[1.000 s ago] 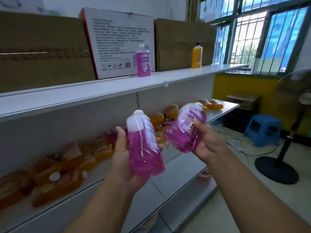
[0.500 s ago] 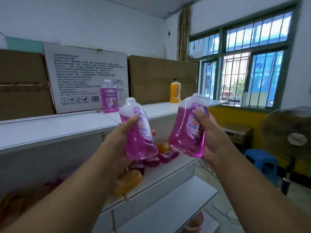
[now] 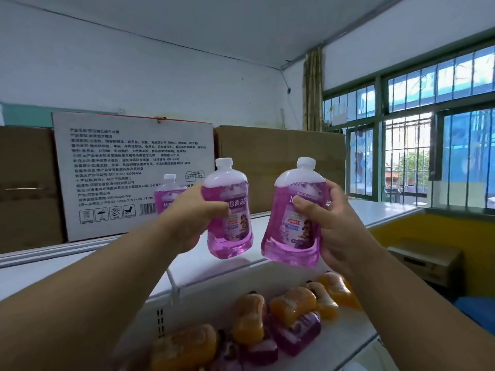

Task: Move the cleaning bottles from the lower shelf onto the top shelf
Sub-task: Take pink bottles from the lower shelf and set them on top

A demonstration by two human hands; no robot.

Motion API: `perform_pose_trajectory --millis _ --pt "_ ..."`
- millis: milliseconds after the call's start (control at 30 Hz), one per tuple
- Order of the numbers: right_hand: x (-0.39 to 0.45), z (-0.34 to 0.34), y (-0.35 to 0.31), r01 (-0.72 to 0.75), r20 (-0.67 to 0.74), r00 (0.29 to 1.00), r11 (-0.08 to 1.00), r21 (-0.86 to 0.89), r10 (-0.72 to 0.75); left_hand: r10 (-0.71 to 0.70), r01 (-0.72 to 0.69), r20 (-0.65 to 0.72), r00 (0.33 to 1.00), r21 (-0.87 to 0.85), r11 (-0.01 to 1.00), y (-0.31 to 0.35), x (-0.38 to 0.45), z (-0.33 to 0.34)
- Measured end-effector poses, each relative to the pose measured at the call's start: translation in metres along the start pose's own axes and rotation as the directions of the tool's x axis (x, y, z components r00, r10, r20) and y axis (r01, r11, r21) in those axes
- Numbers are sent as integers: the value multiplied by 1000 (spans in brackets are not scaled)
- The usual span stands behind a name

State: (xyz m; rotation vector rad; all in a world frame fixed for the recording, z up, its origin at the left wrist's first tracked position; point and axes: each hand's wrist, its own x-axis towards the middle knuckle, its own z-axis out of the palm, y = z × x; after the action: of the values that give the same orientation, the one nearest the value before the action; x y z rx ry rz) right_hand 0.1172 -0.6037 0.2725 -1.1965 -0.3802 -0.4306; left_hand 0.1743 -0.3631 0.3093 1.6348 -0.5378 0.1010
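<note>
My left hand [image 3: 187, 218] grips a purple cleaning bottle [image 3: 230, 223] with a white cap, held upright just above the white top shelf [image 3: 375, 210]. My right hand [image 3: 332, 226] grips a second purple bottle [image 3: 292, 236], also upright, slightly over the shelf's front edge. A third purple bottle [image 3: 167, 194] stands on the top shelf behind my left hand, partly hidden by it. On the lower shelf [image 3: 334, 352] lie several orange bottles [image 3: 292, 306] and purple bottles [image 3: 297, 333] on their sides.
Cardboard boxes line the back of the top shelf: a white printed box [image 3: 128, 172] behind the standing bottle and a brown box [image 3: 281, 162] to its right. A barred window [image 3: 412, 145] is at right, with a low cabinet [image 3: 428, 261] below it.
Both hands have raised their bottles from lower-shelf level up to the top shelf and turned them upright. The view has tilted upward.
</note>
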Motion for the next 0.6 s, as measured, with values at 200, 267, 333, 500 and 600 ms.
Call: perform_pose_trajectory --millis 200,267,333,500,600 --pt "77 -14 39 14 108 994 998 -66 -7 -39 46 -73 997 94 994 -31 44 0" --pt "103 -19 53 -5 151 988 998 -57 14 -53 71 -121 991 150 986 -35 54 -3" --pt "126 -23 65 -35 225 973 998 -55 47 -68 97 -168 983 172 980 -35 59 -6" --pt "166 -25 88 -29 388 919 993 -116 72 253 -16 -293 922 625 781 -25 58 0" --pt "176 -27 98 23 458 887 989 -145 47 337 94 -213 917 937 337 -31 58 9"
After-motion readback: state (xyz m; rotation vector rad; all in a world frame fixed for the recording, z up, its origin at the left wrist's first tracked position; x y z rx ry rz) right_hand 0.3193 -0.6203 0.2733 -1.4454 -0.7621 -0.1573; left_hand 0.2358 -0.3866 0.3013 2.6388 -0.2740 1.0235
